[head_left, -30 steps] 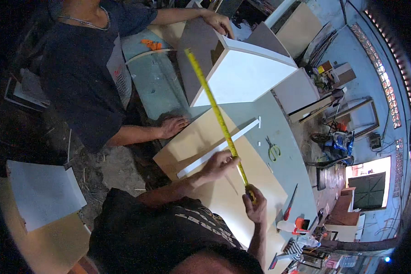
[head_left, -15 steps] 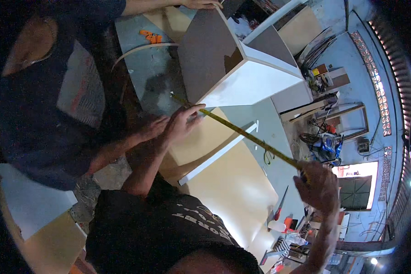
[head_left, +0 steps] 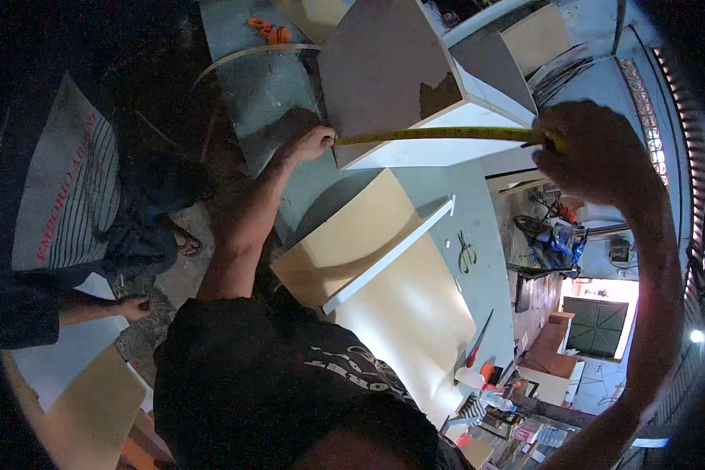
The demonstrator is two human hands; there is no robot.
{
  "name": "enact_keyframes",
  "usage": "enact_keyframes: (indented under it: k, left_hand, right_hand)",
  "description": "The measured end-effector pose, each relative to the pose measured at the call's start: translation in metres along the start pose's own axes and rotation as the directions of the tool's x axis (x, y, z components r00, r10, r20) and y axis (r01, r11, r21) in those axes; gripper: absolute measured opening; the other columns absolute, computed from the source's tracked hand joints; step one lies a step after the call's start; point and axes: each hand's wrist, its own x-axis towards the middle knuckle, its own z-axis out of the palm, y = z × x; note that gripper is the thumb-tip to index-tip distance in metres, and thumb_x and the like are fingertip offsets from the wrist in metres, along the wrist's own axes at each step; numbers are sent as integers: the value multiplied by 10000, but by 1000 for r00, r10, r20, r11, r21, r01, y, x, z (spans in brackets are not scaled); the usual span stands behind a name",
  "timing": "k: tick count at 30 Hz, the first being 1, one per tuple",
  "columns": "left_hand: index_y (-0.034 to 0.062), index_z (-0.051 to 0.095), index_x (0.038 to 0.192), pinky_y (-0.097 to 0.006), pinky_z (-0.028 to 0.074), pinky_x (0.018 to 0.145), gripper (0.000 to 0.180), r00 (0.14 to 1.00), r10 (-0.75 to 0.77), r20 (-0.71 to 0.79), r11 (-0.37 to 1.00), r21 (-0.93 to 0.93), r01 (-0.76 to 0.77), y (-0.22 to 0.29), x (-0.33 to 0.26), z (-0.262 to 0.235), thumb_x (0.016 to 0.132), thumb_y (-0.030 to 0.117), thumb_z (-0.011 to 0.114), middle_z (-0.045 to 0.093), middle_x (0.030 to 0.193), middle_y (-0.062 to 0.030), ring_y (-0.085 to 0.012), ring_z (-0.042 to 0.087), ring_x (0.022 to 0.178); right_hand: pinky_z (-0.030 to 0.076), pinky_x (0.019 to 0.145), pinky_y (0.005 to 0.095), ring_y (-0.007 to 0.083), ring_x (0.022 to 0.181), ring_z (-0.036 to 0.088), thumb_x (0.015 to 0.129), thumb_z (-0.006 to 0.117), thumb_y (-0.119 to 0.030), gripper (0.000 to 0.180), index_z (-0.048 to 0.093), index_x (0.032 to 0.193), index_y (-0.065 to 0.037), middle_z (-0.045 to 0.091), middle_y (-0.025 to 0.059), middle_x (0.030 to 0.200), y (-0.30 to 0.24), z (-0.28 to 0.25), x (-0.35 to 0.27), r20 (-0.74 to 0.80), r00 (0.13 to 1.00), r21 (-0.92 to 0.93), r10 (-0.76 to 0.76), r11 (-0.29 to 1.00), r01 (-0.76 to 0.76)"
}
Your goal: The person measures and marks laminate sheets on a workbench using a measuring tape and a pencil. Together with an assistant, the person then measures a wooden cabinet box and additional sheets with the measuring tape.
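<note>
A yellow tape measure (head_left: 439, 135) is stretched between my two hands, across the near part of a box-like cabinet (head_left: 384, 70) with a grey-brown face and a white side. Pinched in my left hand (head_left: 309, 145) is the blade's end, beside the cabinet's lower left corner. My right hand (head_left: 591, 153) is wrapped round the other end, past the cabinet's right side; the case is mostly hidden in its fingers. A white strip (head_left: 392, 254) lies across a cream-coloured sheet (head_left: 423, 313) below the cabinet.
On the grey-green table (head_left: 478, 227) are scissors (head_left: 467, 256), a red-handled pointed tool (head_left: 478, 341) and an orange tool (head_left: 268, 31). A curved strip (head_left: 243, 55) arches left of the cabinet. At the left stands another person, with one hand (head_left: 137, 307) near white and cream boards.
My right hand has swung up with the tape measure, bringing the blade from a slant to nearly level across the cabinet. My left hand has risen slightly. The other person has moved back from the table.
</note>
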Motion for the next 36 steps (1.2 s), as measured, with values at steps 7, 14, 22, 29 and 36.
enact_keyframes:
  k: [7, 14, 22, 29, 36]
  left_hand:
    - [-12, 607, 919, -420, 483, 678, 92, 998, -24, 51, 999, -36, 26, -9, 13, 16, 906, 77, 623, 630, 792, -154, -274, 621, 720]
    - [3, 642, 947, -411, 494, 677, 141, 985, 24, -171, 994, -99, -41, -3, -1, 6, 883, 115, 699, 643, 787, -150, -258, 647, 734]
    - [41, 625, 989, -464, 512, 751, 126, 992, -76, -98, 995, 57, 82, -6, -16, -9, 876, 74, 669, 692, 925, -176, -352, 672, 874]
    - [46, 597, 998, -471, 499, 747, 145, 998, -24, -63, 993, 114, 31, 21, -5, -13, 870, 61, 666, 676, 911, -184, -354, 669, 857]
    - [56, 606, 964, -457, 475, 691, 174, 980, 148, -135, 962, 248, -112, 12, -2, -17, 826, 99, 702, 635, 809, -177, -347, 641, 745]
  right_hand:
    - [560, 776, 423, 242, 840, 664, 856, 652, -225, 169, 694, 925, -76, 680, 130, 867, 15, -1, 70, -104, 989, -207, -101, 975, 78]
    - [531, 903, 455, 333, 1024, 666, 883, 601, -348, 398, 695, 1158, -76, 700, 174, 1074, -15, -69, 108, 336, 904, -193, 265, 959, -209]
    - [551, 898, 402, 246, 977, 671, 853, 692, -220, 268, 696, 1076, -72, 676, 113, 1021, 43, -11, 123, -204, 962, -179, -182, 973, 146]
    - [545, 908, 403, 252, 983, 656, 857, 685, -233, 278, 691, 1092, -84, 679, 109, 1016, 36, -25, 127, 56, 997, -199, -53, 978, 63]
    - [535, 895, 393, 254, 966, 645, 851, 695, -247, 291, 673, 1091, -84, 664, 93, 968, 37, -22, 128, 27, 998, -184, -61, 981, 65]
